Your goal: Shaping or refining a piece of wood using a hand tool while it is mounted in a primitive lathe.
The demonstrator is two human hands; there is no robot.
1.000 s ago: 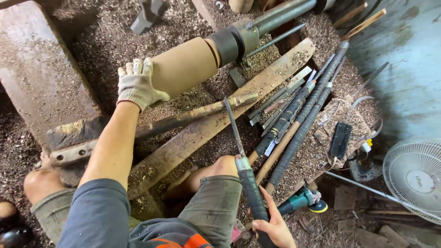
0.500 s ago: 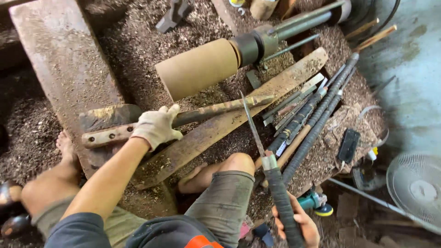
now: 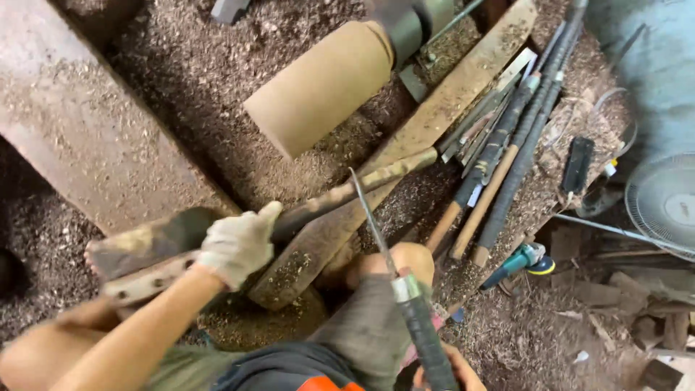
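Note:
My left hand (image 3: 239,243), in a pale work glove, grips a long dusty metal bar (image 3: 340,194) that lies across a worn wooden plank (image 3: 463,87). Near the bottom edge, my right hand (image 3: 450,371) holds the dark wrapped handle of a long turning chisel (image 3: 405,289); its thin steel blade points up toward a tan wooden cylinder (image 3: 322,87). The cylinder is mounted on a lathe chuck (image 3: 402,25) at the top. My bent knee (image 3: 394,261) sits between the two hands.
Several long-handled turning tools (image 3: 507,145) lie in a row right of the plank. A teal power tool (image 3: 517,262) rests below them, a white fan (image 3: 662,206) at the right edge. Sawdust covers the ground; a big timber beam (image 3: 87,130) lies left.
My left hand came off the cylinder, moved down and left, and took hold of the metal bar. The view has moved in closer. The chisel stays in my right hand.

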